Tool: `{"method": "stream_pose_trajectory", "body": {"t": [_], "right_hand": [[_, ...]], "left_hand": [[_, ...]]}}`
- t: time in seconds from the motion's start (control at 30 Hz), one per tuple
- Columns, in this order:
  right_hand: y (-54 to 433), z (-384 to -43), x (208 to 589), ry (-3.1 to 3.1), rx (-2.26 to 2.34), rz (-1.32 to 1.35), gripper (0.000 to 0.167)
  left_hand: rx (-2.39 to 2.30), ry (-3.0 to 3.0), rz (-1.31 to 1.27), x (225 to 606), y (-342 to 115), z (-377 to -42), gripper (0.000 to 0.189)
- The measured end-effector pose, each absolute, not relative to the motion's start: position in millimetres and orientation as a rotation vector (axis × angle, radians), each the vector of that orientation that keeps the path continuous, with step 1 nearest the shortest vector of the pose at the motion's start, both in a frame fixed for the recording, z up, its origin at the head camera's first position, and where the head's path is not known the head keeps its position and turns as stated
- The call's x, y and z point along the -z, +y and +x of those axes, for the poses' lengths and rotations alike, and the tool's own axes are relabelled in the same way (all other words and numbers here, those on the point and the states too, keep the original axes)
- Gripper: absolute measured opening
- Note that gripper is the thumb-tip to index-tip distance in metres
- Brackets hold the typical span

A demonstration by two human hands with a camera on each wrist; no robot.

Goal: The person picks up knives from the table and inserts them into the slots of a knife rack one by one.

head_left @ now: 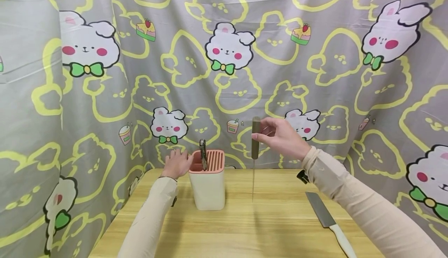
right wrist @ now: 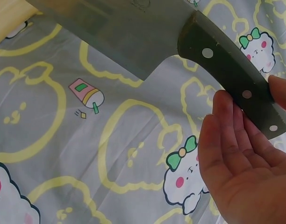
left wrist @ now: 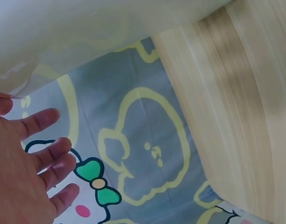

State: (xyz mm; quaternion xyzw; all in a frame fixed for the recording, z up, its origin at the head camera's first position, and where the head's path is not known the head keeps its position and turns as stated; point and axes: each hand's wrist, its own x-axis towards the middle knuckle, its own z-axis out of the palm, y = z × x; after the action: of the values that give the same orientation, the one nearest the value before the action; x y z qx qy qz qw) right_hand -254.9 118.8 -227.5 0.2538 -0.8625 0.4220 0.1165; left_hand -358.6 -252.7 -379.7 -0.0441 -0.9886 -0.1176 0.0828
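Our right hand (head_left: 281, 135) pinches the dark-handled knife (head_left: 255, 149), blade down; our left hand (head_left: 176, 164), fingers loose, touches the white holder (head_left: 209, 192)!

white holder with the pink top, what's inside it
A dark implement sticks up out of the pink top of the white holder. Its lower end, and anything else that may sit deeper inside, is hidden by the holder's sides.
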Motion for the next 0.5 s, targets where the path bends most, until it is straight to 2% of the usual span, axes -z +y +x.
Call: {"method": "stream_pose_trajectory", "body": {"t": [0.5], "right_hand": [[113.1,-257.8,222.1,-2.506,-1.238,0.723,0.025]], "left_hand": [[0.374,-2.915,-0.131,384.0,-254.6,-363.2,0.063]]}}
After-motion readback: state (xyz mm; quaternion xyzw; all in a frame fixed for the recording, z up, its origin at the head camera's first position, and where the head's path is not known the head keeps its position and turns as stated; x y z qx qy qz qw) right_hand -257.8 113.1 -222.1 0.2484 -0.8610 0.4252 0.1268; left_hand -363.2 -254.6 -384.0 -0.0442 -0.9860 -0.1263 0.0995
